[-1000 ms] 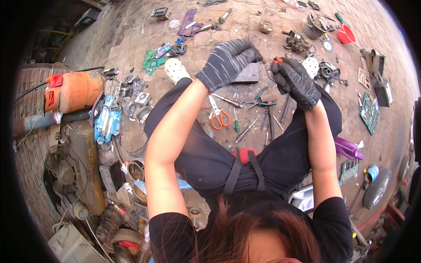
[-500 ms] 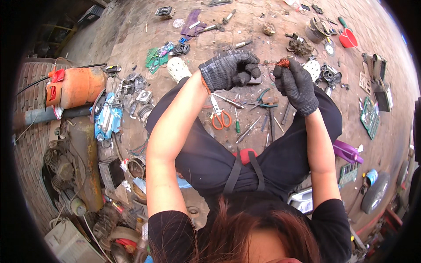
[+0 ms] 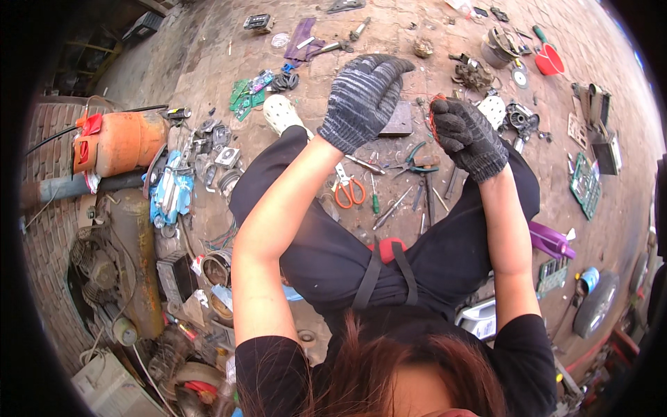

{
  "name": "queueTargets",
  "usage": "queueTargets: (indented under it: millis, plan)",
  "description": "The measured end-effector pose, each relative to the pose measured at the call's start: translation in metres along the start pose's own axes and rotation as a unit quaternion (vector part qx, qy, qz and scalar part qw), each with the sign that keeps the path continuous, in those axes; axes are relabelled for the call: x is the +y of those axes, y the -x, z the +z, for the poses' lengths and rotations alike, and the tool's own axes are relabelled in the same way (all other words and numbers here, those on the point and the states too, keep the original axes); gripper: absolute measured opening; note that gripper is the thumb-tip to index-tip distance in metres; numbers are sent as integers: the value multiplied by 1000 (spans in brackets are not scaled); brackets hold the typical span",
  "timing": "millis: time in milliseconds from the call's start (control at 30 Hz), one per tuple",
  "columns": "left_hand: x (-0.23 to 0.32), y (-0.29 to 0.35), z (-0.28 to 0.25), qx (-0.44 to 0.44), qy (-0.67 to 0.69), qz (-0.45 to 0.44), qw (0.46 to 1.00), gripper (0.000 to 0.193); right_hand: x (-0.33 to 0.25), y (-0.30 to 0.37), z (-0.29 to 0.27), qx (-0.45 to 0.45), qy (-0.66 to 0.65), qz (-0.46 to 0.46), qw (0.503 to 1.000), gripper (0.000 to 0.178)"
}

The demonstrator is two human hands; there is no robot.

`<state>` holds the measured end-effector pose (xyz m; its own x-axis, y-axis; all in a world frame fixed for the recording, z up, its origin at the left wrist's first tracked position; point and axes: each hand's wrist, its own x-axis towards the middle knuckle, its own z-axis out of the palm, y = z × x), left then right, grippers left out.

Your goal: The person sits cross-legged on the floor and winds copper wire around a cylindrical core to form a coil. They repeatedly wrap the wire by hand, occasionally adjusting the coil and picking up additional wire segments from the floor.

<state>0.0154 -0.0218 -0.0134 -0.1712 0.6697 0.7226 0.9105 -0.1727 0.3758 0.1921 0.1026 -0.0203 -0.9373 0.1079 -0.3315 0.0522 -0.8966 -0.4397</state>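
My right hand (image 3: 470, 139), in a dark grey knitted glove, is closed around a small bundle of thin copper wire (image 3: 435, 111). The orange-red loops show at the left edge of its fingers. A fine strand runs left from the bundle to the palm side of my left hand (image 3: 365, 101), gloved in the same knit. That hand is raised with its back toward me, fingers together and bent over to the right. Its thumb and the strand's end are hidden. Below the hands lie a dark metal block (image 3: 397, 119) and pliers (image 3: 415, 161) with teal handles.
Orange-handled scissors (image 3: 349, 189), a green-handled screwdriver (image 3: 375, 202) and several other tools lie between my legs. Green circuit boards (image 3: 243, 99) are at left, near an orange gas cylinder (image 3: 125, 141). A bucket (image 3: 499, 48) and a red scoop (image 3: 549, 61) stand at far right.
My left hand has risen and turned, its back now toward me and fingers straighter. My right hand has rolled inward and dropped slightly, the copper bundle now at its left edge.
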Motion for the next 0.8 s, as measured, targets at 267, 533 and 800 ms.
queueTargets:
  millis: [267,533,800]
  plan:
    - [5,5,4,-87,-134,99,982,37,-3,3,2,-9,-152,62,986,22]
    - [9,10,10,-101,117,-123,980,16,-1,4,5,10,196,-59,979,21]
    - [15,1,-16,-210,637,-496,551,29,-7,17,29,24,631,-192,751,27]
